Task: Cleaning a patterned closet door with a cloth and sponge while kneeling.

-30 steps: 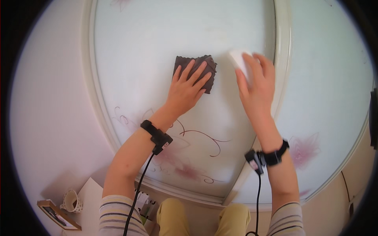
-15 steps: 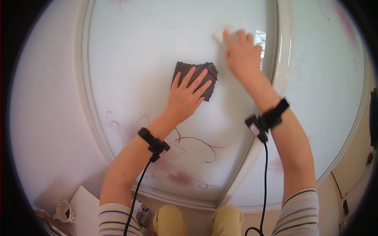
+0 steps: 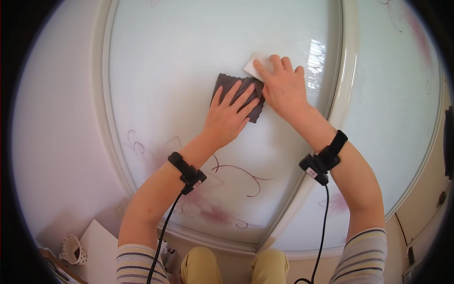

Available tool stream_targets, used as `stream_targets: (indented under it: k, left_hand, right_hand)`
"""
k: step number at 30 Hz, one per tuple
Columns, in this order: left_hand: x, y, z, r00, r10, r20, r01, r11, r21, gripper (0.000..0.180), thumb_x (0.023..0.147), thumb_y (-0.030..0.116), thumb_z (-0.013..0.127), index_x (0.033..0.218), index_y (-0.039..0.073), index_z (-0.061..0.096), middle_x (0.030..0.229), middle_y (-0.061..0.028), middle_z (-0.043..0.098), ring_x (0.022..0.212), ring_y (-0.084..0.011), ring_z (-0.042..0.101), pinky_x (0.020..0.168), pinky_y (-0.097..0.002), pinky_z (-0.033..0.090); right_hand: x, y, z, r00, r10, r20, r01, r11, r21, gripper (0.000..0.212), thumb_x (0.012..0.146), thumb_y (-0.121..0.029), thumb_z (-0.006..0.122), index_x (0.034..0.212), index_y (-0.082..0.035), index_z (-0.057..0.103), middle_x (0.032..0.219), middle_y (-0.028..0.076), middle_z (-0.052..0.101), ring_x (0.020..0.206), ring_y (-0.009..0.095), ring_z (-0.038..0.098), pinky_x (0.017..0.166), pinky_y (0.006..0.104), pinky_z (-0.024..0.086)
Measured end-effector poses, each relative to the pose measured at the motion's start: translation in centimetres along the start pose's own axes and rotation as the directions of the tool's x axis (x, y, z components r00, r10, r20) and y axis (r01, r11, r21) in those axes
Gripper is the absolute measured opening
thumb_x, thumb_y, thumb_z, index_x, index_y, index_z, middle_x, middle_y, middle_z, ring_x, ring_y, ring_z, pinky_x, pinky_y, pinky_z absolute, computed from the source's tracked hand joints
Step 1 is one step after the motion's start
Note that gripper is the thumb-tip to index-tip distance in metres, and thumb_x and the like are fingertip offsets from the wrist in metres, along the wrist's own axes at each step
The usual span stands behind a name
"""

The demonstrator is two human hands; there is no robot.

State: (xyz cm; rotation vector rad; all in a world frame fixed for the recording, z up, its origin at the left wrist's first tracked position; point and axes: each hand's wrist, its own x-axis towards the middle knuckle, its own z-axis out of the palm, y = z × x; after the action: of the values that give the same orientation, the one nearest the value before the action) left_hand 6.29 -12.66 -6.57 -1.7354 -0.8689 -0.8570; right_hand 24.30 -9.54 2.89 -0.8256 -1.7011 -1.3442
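Cloth partly hidden under spread left hand; right hand apparently grips white block.

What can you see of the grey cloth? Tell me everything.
The cloth is dark grey, thin and soft-looking, with a wavy edge. It lies spread against the pale door, slightly creased at upper right. The left grip rests spread on it, covering much of it. A white block and the right grip are close to its upper-right corner; contact is unclear.

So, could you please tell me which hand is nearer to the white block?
Right: the right hand holds the white block; the left hand lies below and to its left, spread on the dark cloth.
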Motion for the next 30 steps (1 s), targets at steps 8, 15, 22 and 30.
stream_targets:
  k: [8, 15, 22, 30]
  left_hand:
    - [0.7, 0.7, 0.4, 1.000, -0.006, 0.000, 0.006, 0.999, -0.044, 0.059, 0.082, 0.019, 0.072, 0.139, 0.018, 0.054, 0.156, -0.0045, 0.038, 0.143, -0.0324, 0.033, 0.110, -0.0581, 0.032]
    - [0.3, 0.1, 0.2, 1.000, 0.000, -0.013, 0.000, 0.999, -0.033, 0.058, 0.082, 0.022, 0.074, 0.137, 0.019, 0.056, 0.155, -0.0036, 0.038, 0.141, -0.0313, 0.035, 0.108, -0.0584, 0.034]
    - [-0.1, -0.3, 0.3, 0.999, -0.025, 0.024, 0.025, 0.999, -0.021, 0.060, 0.083, 0.020, 0.072, 0.140, 0.019, 0.053, 0.157, -0.0047, 0.037, 0.143, -0.0327, 0.033, 0.110, -0.0583, 0.033]
    - [0.6, 0.4, 0.6, 1.000, -0.015, 0.018, 0.016, 0.999, -0.045, 0.060, 0.084, 0.019, 0.071, 0.140, 0.019, 0.052, 0.157, -0.0054, 0.036, 0.143, -0.0332, 0.032, 0.110, -0.0589, 0.032]
  right_hand:
    - [6.0, 5.6, -0.6, 0.958, 0.219, -0.183, -0.250, 0.953, -0.171, 0.052, 0.078, -0.016, 0.064, 0.129, -0.026, 0.060, 0.118, 0.009, 0.054, 0.106, 0.027, 0.055, 0.074, 0.0481, 0.049]
    - [4.1, 4.0, -0.4, 0.995, -0.058, -0.078, 0.057, 0.998, -0.013, 0.049, 0.081, -0.016, 0.063, 0.129, -0.024, 0.060, 0.117, 0.011, 0.055, 0.108, 0.029, 0.056, 0.075, 0.0500, 0.049]
    - [3.7, 0.3, 0.4, 0.997, 0.057, -0.047, -0.061, 0.993, -0.103, 0.053, 0.079, -0.018, 0.065, 0.131, -0.026, 0.059, 0.120, 0.010, 0.055, 0.108, 0.027, 0.055, 0.078, 0.0505, 0.049]
    - [8.4, 7.7, -1.0, 0.974, 0.157, -0.163, -0.186, 0.966, -0.181, 0.052, 0.082, -0.021, 0.063, 0.133, -0.026, 0.056, 0.123, 0.011, 0.054, 0.111, 0.029, 0.054, 0.080, 0.0520, 0.049]
